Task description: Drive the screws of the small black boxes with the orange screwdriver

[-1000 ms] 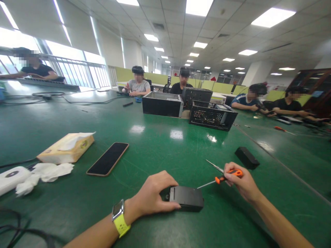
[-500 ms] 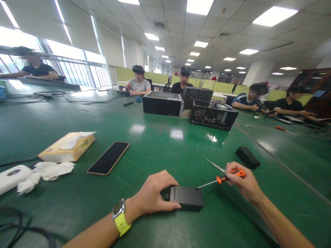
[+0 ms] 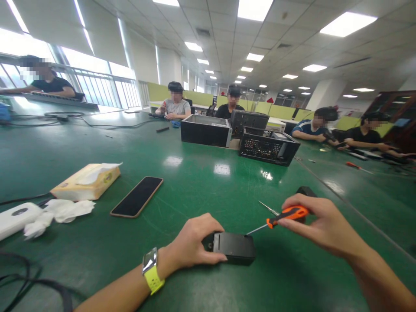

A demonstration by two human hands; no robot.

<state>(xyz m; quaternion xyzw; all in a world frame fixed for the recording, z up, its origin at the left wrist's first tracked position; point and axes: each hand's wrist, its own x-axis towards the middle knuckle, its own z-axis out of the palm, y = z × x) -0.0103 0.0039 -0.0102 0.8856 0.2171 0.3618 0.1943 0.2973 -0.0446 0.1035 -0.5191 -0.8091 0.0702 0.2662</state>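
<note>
My left hand (image 3: 191,245), with a yellow-strapped watch (image 3: 150,268) on the wrist, grips a small black box (image 3: 234,248) lying flat on the green table (image 3: 201,186). My right hand (image 3: 320,225) pinches an orange-handled screwdriver (image 3: 286,214) whose thin shaft slants down to the box's top right corner. A second thin metal tool (image 3: 268,208) lies on the table just behind the shaft. Another small black block (image 3: 303,190) sits behind my right hand, partly hidden by it.
A dark phone (image 3: 137,196), a tissue box (image 3: 86,181), crumpled tissue (image 3: 61,210) and a white device (image 3: 14,219) lie at left, with black cables (image 3: 29,286) at the near left edge. Two open computer cases (image 3: 238,136) stand mid-table. Several people sit around the far side.
My right hand has lifted and drawn nearer to the camera with the screwdriver, now covering much of the black block behind it. My left hand has stayed on the box.
</note>
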